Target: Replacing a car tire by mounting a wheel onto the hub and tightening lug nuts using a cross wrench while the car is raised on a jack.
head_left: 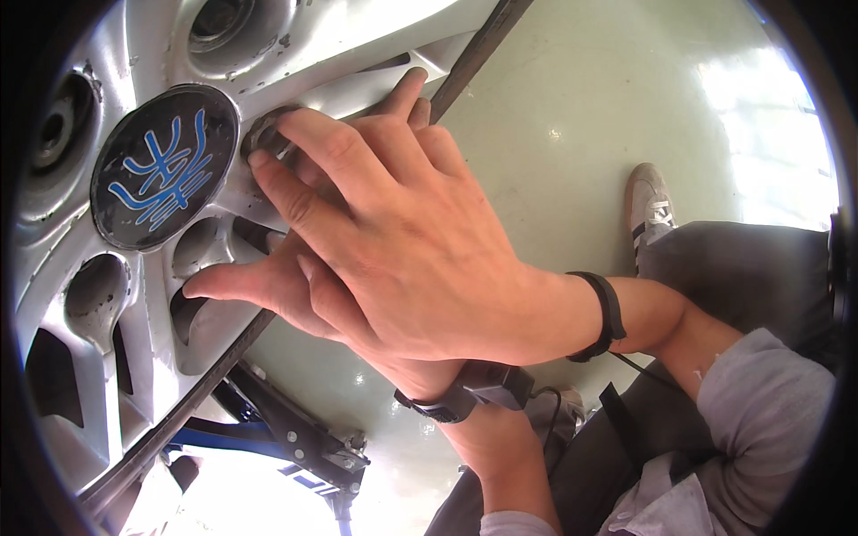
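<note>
A silver alloy wheel with chipped paint fills the left side; its black round centre cap carries a blue emblem. My right hand, with a thin black band at its wrist, lies across my left hand, its back toward me. Its curled index and middle fingertips pinch a dark round metal piece just right of the cap. Under it, my left hand reaches up at the spokes. Its thumb stretches left, and two fingertips show beyond my right hand; the rest is covered.
A black device is strapped to my left wrist, with a cable. Below the wheel stands a black and blue metal frame. A shoe rests on the pale floor, beside my dark trouser leg.
</note>
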Motion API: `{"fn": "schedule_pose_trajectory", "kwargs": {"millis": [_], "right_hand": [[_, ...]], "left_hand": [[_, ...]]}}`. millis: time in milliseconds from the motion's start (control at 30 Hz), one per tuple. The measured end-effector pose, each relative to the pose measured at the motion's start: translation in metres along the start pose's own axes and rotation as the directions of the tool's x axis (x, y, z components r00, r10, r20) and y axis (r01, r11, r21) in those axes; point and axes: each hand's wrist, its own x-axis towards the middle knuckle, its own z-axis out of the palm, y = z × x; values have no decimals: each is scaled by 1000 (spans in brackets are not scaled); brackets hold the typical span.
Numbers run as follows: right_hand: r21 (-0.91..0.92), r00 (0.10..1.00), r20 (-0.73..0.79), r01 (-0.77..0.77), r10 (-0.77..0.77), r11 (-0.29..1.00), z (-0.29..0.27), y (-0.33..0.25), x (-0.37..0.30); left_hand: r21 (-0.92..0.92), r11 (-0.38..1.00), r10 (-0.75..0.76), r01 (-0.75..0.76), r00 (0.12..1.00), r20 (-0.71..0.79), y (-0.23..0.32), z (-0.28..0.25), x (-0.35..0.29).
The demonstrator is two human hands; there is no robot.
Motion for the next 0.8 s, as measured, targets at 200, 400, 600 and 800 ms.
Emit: {"fn": "schedule_pose_trajectory", "kwargs": {"millis": [200,400,600,800], "right_hand": [[-14,996,87,-19,20,1000,-11,-1,3],[22,996,83,-18,16,1000,-13,-2,6],[18,999,39,16,-17,1000,-8,-2,6],[16,998,57,6,-7,1000,-9,-3,5]], "left_hand": [[-131,978,-161,159,987,-3,-7,-4,3],[-103,970,-209,220,972,109,-6,-8,7],[-39,995,-89,93,992,95,-2,-10,7],[93,994,-62,50,989,133,-1,-12,11]]}}
